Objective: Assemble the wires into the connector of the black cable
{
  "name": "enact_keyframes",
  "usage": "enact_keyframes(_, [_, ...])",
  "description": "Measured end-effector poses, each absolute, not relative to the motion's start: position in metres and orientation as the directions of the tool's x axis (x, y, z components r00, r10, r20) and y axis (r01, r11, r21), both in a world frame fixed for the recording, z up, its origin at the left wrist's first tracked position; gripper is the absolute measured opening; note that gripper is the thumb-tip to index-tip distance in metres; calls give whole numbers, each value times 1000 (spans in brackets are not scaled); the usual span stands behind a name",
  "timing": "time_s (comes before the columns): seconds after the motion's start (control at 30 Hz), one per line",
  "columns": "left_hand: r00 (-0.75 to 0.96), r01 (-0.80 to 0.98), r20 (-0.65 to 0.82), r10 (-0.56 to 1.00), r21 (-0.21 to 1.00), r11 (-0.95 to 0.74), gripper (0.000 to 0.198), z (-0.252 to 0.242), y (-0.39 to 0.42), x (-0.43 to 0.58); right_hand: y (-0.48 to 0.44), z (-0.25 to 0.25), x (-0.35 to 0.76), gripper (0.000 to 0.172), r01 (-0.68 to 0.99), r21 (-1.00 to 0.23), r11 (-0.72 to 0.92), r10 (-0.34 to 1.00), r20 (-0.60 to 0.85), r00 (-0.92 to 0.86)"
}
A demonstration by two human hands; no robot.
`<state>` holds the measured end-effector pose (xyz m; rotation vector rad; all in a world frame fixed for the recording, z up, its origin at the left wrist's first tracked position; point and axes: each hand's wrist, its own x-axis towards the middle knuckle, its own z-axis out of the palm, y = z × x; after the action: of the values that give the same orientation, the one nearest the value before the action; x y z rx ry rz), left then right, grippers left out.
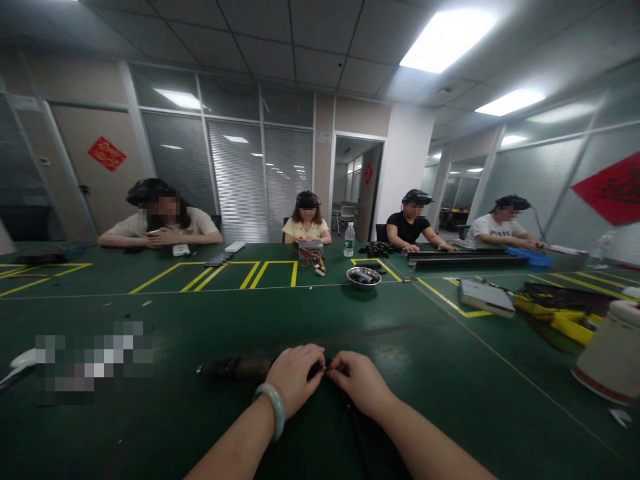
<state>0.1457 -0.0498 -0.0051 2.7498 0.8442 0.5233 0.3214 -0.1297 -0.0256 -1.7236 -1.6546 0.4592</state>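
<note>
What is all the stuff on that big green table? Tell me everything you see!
table: 1, green with yellow lines, fills the room's middle
people: 4, seated along the far side, wearing headsets
bowl: 1, silver, table centre
bottle: 1, clear, behind the bowl
wires: 1 bunch, red and yellow, far centre
remote: 1, white, far left of centre
grey box: 1, right side
yellow parts: a pile, far right
cup: 1, white with red band, right edge
dark tool: 1, blackish, lying under the hands
bracelet: 1, pale green, left wrist
left hand: 1, on the dark tool
right hand: 1, fingertips meeting the left hand's
</note>
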Motion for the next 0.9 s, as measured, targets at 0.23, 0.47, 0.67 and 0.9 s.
enact_keyframes(0.23, [758, 496, 288, 585, 328, -804, 19, -4, -50, 145, -132, -22, 320, 9, 717, -694, 62, 970, 210, 119])
enact_keyframes(0.47, [780, 500, 262, 568, 285, -818, 15, 0, -52, 145, -132, -23, 320, 9, 703, -707, 78, 968, 223, 118])
enact_keyframes(0.67, [756, 536, 244, 607, 301, -789, 18, -4, -51, 145, -132, -24, 321, 8, 714, -698, 53, 970, 206, 129])
enact_keyframes(0.9, [782, 487, 287, 553, 271, -830, 15, -9, -48, 146, -131, -26, 320, 8, 710, -702, 60, 967, 217, 132])
